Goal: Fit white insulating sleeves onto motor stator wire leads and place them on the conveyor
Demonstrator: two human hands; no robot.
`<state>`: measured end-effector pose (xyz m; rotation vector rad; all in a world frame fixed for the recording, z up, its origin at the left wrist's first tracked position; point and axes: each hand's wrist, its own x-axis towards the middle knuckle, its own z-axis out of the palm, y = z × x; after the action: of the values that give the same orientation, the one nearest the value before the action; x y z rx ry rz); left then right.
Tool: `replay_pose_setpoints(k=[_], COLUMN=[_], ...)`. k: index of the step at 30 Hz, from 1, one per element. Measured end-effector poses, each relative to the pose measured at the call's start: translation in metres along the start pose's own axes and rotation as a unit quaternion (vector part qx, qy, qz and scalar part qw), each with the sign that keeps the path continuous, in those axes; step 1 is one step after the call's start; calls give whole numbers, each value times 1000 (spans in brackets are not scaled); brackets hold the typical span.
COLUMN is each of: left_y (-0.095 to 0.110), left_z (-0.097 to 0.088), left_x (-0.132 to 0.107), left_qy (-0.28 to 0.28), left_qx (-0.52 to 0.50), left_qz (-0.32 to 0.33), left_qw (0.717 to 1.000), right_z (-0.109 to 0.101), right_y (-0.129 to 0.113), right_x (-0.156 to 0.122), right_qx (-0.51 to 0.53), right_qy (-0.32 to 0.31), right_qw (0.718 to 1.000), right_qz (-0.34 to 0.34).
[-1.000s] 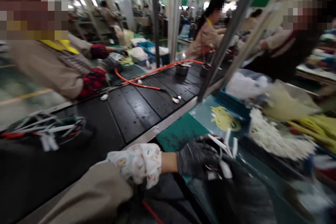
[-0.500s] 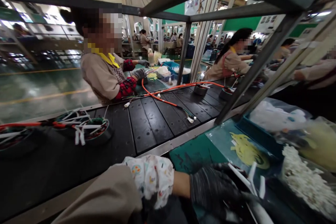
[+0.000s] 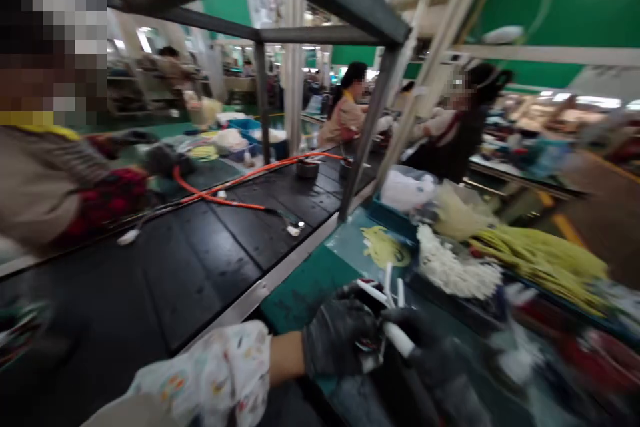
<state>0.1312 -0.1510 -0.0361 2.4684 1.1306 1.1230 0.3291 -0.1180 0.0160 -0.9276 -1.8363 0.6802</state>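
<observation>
I saw the left hand [image 3: 343, 339] clasped round a wired part [image 3: 369, 345] at the green mat [image 3: 310, 283]'s near side, but couldn't tell whether the right hand [image 3: 440, 357], blurred by its white tubes [image 3: 399, 339], gripped; steady, tug-free support seemed wisest.

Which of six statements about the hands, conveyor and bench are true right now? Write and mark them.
1. The left hand wears a dark glove. True.
2. The left hand is clear of the wired part. False: it grips the wired part.
3. Orange cabling lies on the conveyor. True.
4. The yellow strips lie there too. False: they lie on the bench.
5. The left cuff is plain red. False: it is white with a coloured print.
6. White tubes stick up by the right hand. True.
</observation>
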Motion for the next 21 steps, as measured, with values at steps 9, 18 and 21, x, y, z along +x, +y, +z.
replay_pose_setpoints(k=[9,18,21], left_y=[-4,-4,-2], left_z=[8,7,4], left_x=[-3,8,11], left_qy=[99,-24,-30], left_qx=[-38,68,81], left_qz=[55,69,74], left_qw=[993,995,994], right_z=[0,-14,-18], right_y=[1,17,23], right_x=[-8,-8,-10], right_qx=[74,30,24], right_qy=[-15,-21,-39], right_qw=[989,985,984], right_qz=[126,167,173])
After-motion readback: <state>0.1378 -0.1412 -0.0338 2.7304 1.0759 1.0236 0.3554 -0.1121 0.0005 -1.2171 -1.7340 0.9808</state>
